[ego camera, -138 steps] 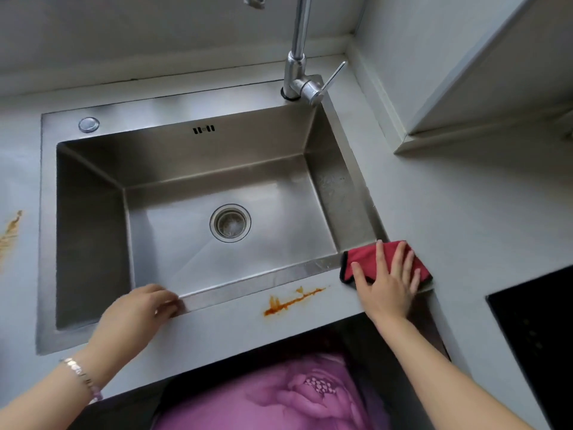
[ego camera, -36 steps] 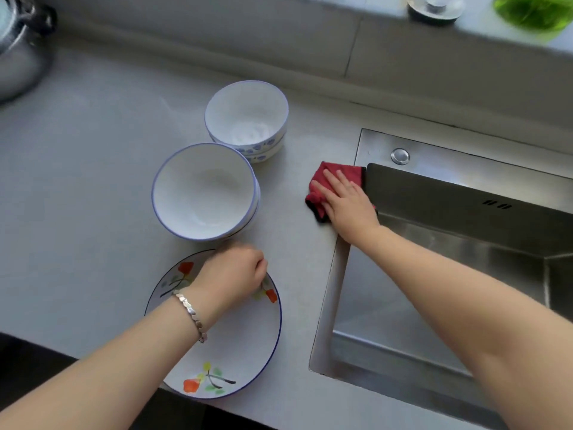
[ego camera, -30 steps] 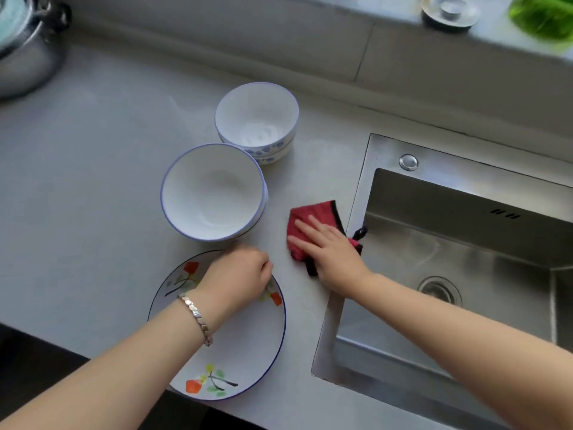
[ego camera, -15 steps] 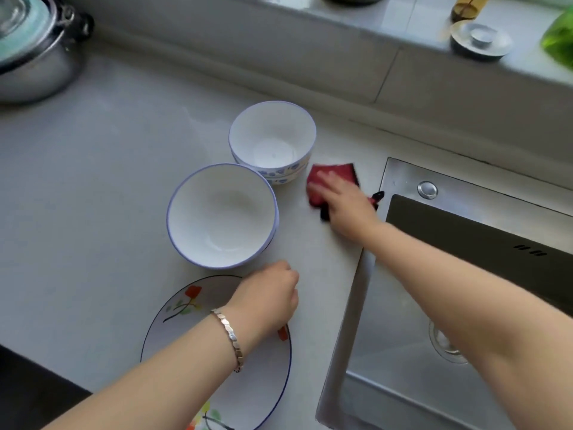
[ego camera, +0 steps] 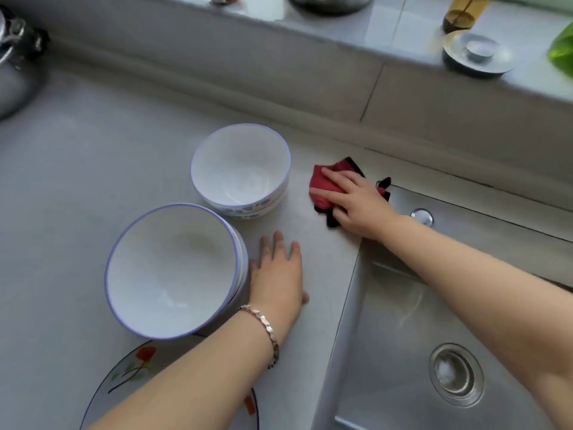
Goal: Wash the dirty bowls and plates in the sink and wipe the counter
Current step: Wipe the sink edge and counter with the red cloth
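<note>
Near bowl stack [ego camera: 173,271] and far bowl stack [ego camera: 240,172], each nested, stand on table [ego camera: 77,181] by floral plate [ego camera: 124,377]. My left hand [ego camera: 277,274] lies flat, fingers spread, holding nothing. My right hand [ego camera: 359,203] presses red cloth [ego camera: 325,184] with straight fingers beside sink [ego camera: 387,352].

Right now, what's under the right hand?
A red cloth with dark edging, pressed on the counter by the right hand. The fingers hide its middle; the counter beneath cannot be seen.

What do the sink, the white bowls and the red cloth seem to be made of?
Sink: stainless steel with a brushed finish, going by its grey sheen and blurred reflections. Near bowl and far bowl: probably glazed ceramic, white and glossy with blue rims; hard plastic cannot be excluded. Red cloth: soft textile, as it creases under the right hand.
</note>
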The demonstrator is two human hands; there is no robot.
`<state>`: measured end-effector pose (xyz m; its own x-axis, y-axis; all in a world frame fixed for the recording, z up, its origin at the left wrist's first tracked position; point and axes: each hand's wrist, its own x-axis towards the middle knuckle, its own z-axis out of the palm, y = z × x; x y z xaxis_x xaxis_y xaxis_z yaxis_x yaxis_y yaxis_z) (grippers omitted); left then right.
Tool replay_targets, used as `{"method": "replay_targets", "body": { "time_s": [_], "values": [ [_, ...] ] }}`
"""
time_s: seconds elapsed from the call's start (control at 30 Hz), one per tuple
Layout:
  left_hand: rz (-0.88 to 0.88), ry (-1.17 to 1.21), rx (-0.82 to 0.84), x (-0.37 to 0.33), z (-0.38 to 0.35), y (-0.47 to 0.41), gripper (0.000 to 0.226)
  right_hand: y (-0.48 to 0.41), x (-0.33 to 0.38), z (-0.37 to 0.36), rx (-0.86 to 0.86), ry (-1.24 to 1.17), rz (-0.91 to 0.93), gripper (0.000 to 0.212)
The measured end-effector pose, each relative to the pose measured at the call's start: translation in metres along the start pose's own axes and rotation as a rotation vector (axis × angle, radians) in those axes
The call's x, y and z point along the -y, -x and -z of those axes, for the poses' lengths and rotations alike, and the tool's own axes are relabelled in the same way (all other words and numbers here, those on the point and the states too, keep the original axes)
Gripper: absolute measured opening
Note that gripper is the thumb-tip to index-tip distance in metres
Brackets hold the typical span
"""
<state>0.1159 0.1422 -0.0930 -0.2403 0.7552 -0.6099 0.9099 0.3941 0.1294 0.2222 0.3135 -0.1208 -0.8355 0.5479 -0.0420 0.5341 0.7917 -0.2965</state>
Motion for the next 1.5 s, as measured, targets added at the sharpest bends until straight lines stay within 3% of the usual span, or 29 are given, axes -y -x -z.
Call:
{"method": "replay_targets", "body": {
  "time_s": [0.1,0.23,0.3,0.4,0.57,0.7,0.83,1.0,1.1,1.17,1.23,1.33,1.5],
  "values": [
    [-0.008,0.001,0.006,0.002,-0.001,-0.002,0.092,-0.041,0.011,-0.011,0.013,0.011,-0.097,0.048],
    [-0.023,0.017,0.008,0.004,0.000,-0.001,0.091,-0.054,0.005,-0.014,0.011,0.041,-0.045,0.046],
    [-0.027,0.026,0.007,0.004,0.002,0.002,0.090,-0.044,-0.009,-0.010,-0.019,0.033,-0.081,0.045],
    [-0.031,0.027,0.005,0.003,0.008,0.006,0.089,-0.013,-0.019,-0.009,-0.099,0.013,-0.277,0.045],
    [-0.050,0.010,0.015,0.002,0.015,0.014,0.085,0.050,0.022,-0.017,-0.182,-0.196,-0.432,0.047],
    [-0.199,0.042,0.024,0.006,0.015,0.038,0.060,0.123,0.098,-0.037,-0.163,-0.369,-0.333,0.052],
    [-0.306,0.115,-0.127,0.020,0.006,0.083,0.041,0.179,0.164,-0.051,-0.054,-0.382,-0.133,0.053],
    [-0.400,0.128,-0.182,0.041,-0.015,0.124,0.046,0.243,0.194,-0.054,0.206,-0.334,0.126,0.050],
    [-0.438,0.172,-0.215,0.047,-0.016,0.135,0.045,0.278,0.186,-0.043,0.295,-0.337,0.126,0.032],
    [-0.475,0.145,-0.189,0.047,-0.015,0.139,0.042,0.297,0.173,-0.030,0.323,-0.333,-0.002,0.032],
    [-0.511,0.122,-0.155,0.042,-0.012,0.141,0.040,0.311,0.166,-0.014,0.254,-0.368,-0.228,0.034],
    [-0.516,0.171,-0.056,0.022,-0.008,0.144,0.036,0.316,0.168,0.011,-0.068,-0.533,-0.502,0.047],
    [-0.459,0.680,0.320,-0.040,0.006,0.163,0.039,0.308,0.182,0.056,-0.467,-0.684,-0.608,0.063]
  ]
}}
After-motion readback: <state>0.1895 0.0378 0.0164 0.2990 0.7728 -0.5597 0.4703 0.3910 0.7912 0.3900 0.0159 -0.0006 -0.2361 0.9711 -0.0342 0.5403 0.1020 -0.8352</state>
